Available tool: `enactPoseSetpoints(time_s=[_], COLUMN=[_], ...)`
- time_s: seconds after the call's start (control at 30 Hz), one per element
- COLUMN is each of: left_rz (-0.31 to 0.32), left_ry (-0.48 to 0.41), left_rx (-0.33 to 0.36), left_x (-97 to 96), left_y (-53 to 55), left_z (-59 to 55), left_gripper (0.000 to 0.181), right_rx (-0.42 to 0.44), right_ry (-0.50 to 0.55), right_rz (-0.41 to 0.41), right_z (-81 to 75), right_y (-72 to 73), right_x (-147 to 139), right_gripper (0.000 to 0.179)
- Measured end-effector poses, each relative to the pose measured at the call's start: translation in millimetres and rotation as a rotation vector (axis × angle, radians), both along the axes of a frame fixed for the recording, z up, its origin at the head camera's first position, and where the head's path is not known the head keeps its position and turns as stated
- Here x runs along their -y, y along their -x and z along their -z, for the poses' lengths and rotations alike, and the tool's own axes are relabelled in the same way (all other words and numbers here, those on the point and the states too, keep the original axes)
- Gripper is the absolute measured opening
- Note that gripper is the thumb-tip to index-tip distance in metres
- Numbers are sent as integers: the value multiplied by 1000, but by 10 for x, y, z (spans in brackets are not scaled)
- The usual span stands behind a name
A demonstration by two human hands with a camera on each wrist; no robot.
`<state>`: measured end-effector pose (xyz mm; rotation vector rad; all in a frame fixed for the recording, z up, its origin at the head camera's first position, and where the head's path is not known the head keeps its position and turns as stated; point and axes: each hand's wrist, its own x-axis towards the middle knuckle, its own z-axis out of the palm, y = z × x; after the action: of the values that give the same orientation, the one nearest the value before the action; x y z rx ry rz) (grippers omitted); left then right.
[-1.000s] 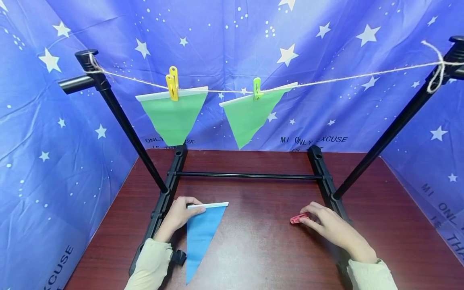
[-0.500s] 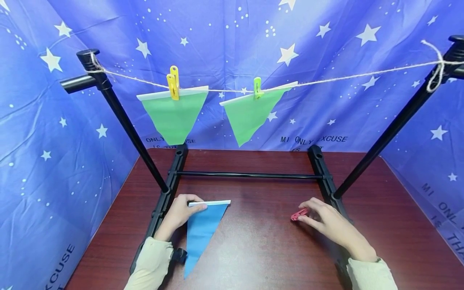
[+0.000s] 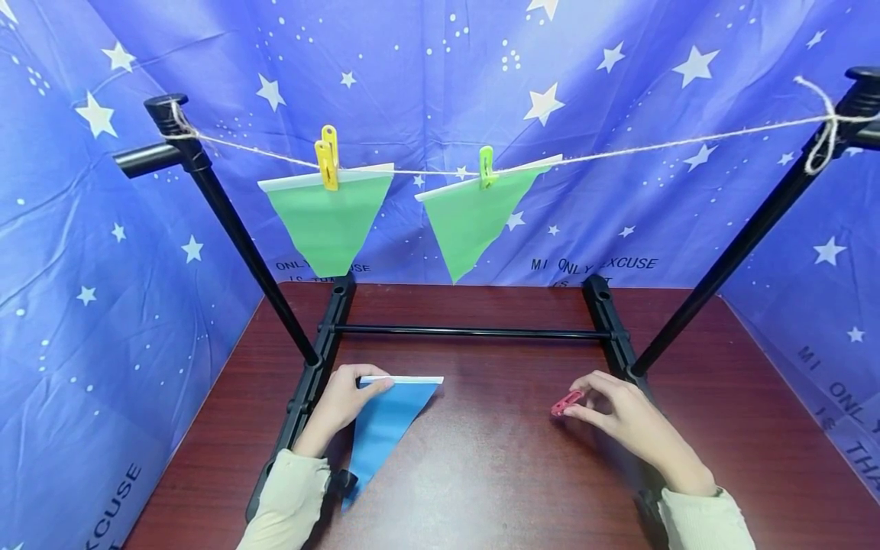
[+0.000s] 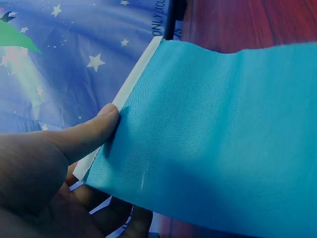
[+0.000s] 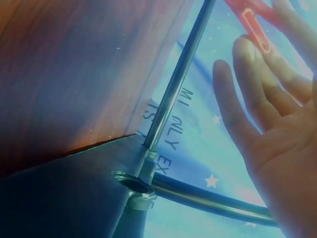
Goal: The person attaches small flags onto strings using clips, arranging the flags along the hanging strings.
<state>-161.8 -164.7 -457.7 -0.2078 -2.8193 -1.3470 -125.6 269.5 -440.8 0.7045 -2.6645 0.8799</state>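
My left hand (image 3: 347,401) pinches a blue triangular pennant (image 3: 388,420) by the left end of its white top edge, thumb in front and fingers behind. In the left wrist view the thumb presses on the white strip (image 4: 138,72) and the blue cloth (image 4: 208,129) spreads off to the right. Over the right side of the table, my right hand (image 3: 629,420) holds a red clothespin (image 3: 567,402) between thumb and fingertips. Two green pennants hang from a string (image 3: 653,151): the left one (image 3: 330,225) under a yellow clothespin (image 3: 328,160), the right one (image 3: 474,218) under a green clothespin (image 3: 486,168).
Black slanted posts, left (image 3: 241,237) and right (image 3: 742,237), carry the string's tied ends. A black crossbar (image 3: 474,332) joins the base rails low over the dark red table (image 3: 495,473). A blue star-patterned curtain (image 3: 426,69) surrounds the table.
The left hand has raised the blue pennant slightly; its white edge has levelled and its tip has drawn up from the front. The right hand has risen a little, tilting the red clothespin more steeply.
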Motion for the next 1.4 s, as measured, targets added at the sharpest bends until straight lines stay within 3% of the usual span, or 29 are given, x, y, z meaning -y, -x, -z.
enactPoseSetpoints(time_s=[0.6,0.87,1.13,1.4], left_rz=[4,9,17,23], left_ry=[-30,-59,-100,-128], left_rx=[-7,-77,-136,-170], left_x=[-45,-63,-81,-115], left_y=[-30,-43,-50,-54], left_z=[-138,-197,-252,-279], left_gripper=[21,14,4,7], right_rx=[-105,-145,-161,-159], right_ry=[27,82,107,66], right_rz=[31,24,-3,12], right_z=[-127,-198,-269,-332], right_y=[16,26,20,10], right_x=[34,57,72,77], right_gripper=[31,43,38,38])
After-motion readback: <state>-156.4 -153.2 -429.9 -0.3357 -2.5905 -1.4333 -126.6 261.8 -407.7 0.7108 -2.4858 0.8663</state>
